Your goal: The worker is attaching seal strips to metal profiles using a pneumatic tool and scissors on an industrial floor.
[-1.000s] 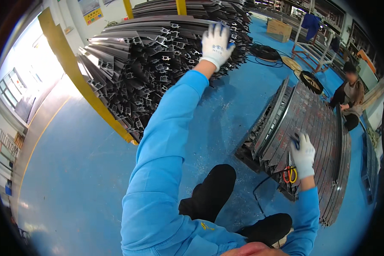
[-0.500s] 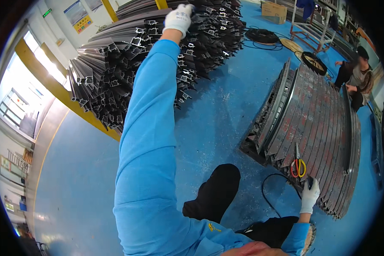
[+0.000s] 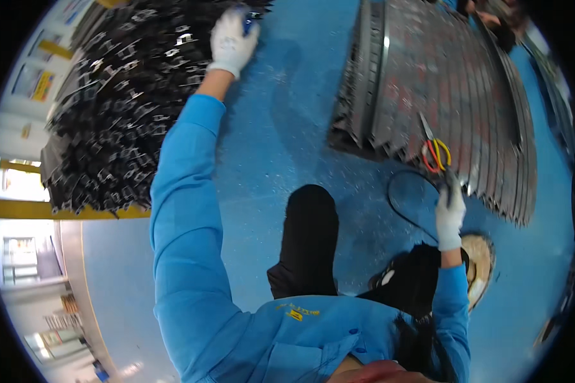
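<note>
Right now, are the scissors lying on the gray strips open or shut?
They look shut: the scissors show their blades together as one narrow taper, with no visible gap between them.

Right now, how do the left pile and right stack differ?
Colour: left pile looks near-black; right stack is grey with reddish marks.
Order: left pile shows jumbled ends; right stack's bars lie side by side.
Load: scissors lie on the right stack; none show on the left pile.
Both hold many bars.
</note>
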`<state>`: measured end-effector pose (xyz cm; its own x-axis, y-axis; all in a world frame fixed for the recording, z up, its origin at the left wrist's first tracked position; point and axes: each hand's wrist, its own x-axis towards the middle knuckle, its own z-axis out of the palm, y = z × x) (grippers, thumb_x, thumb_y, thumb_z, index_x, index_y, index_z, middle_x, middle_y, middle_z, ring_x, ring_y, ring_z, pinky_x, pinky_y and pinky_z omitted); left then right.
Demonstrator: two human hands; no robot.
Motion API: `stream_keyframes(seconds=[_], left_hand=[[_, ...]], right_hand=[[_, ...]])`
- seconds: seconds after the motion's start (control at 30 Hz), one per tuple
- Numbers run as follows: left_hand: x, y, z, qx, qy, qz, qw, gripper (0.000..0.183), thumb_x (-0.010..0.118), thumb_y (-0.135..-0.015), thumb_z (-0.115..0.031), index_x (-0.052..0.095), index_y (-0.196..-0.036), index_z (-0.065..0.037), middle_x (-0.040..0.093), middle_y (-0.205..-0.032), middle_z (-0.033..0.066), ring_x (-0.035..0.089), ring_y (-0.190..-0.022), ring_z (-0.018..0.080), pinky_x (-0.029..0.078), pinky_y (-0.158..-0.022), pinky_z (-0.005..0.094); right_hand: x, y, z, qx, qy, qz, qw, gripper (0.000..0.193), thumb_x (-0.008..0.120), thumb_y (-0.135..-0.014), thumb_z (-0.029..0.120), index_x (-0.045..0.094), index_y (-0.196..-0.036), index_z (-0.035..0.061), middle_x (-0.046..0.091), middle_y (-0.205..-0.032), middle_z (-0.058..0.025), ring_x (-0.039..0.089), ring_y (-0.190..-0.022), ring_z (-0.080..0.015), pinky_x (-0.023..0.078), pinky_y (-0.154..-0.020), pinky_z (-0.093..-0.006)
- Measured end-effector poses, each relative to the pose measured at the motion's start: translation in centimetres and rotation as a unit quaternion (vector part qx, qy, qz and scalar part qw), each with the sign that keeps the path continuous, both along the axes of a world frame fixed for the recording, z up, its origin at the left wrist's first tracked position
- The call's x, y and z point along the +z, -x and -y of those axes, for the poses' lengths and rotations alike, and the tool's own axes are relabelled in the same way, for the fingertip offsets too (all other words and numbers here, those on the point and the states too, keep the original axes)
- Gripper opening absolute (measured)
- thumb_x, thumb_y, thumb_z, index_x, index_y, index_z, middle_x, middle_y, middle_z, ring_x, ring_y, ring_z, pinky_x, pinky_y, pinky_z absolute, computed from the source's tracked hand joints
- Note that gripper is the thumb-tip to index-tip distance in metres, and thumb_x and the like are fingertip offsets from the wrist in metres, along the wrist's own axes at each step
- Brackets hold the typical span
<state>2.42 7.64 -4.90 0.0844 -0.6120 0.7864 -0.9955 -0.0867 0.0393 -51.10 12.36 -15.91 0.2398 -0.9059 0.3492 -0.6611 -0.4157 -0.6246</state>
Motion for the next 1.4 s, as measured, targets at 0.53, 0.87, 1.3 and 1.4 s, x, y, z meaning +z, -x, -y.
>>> stream_keyframes(seconds=[0.53,0.87,1.3,1.4], left_hand=[[-29.4,22.7,7.6,0.135,-0.429,-0.402,0.797,0.048,0.065,-0.072,-0.023,0.052,-0.11,0.003,0.063,-0.102,0.0234,0.061,-0.095,0.04,0.049,-0.083,0.0429],[-23.7,17.7,5.0,0.12,-0.444,-0.374,0.805,0.04,0.066,-0.068,-0.023,0.056,-0.097,0.003,0.063,-0.095,0.0225,0.061,-0.087,0.0375,0.049,-0.08,0.0406],[-19.0,26.5,-3.5,0.061,-0.387,-0.392,0.832,0.038,0.062,-0.068,-0.024,0.057,-0.093,0.005,0.063,-0.088,0.0244,0.061,-0.082,0.0409,0.049,-0.076,0.0415],[-18.5,29.0,-5.5,0.049,-0.416,-0.375,0.827,0.04,0.062,-0.069,-0.025,0.057,-0.093,0.006,0.063,-0.087,0.0243,0.061,-0.08,0.0412,0.05,-0.075,0.0415]], right_hand=[[-2.1,-1.2,-0.2,0.118,-0.186,-0.111,0.969,0.026,0.056,-0.082,0.012,0.057,-0.107,0.0048,0.067,-0.091,-0.014,0.063,-0.078,-0.0335,0.049,-0.068,-0.0372],[-2.2,-1.0,0.5,0.125,-0.223,-0.132,0.958,0.028,0.056,-0.082,0.016,0.058,-0.107,0.0027,0.066,-0.09,-0.0158,0.063,-0.078,-0.0346,0.049,-0.069,-0.0373],[-7.9,-7.2,0.2,0.062,-0.346,0.022,0.936,0.033,0.054,-0.084,0.021,0.059,-0.107,-0.0017,0.066,-0.083,-0.0162,0.061,-0.072,-0.0293,0.048,-0.066,-0.0356],[-10.0,-8.2,0.3,0.055,-0.344,0.04,0.936,0.032,0.053,-0.085,0.02,0.059,-0.106,-0.0031,0.065,-0.082,-0.0156,0.061,-0.069,-0.0274,0.048,-0.064,-0.035]])
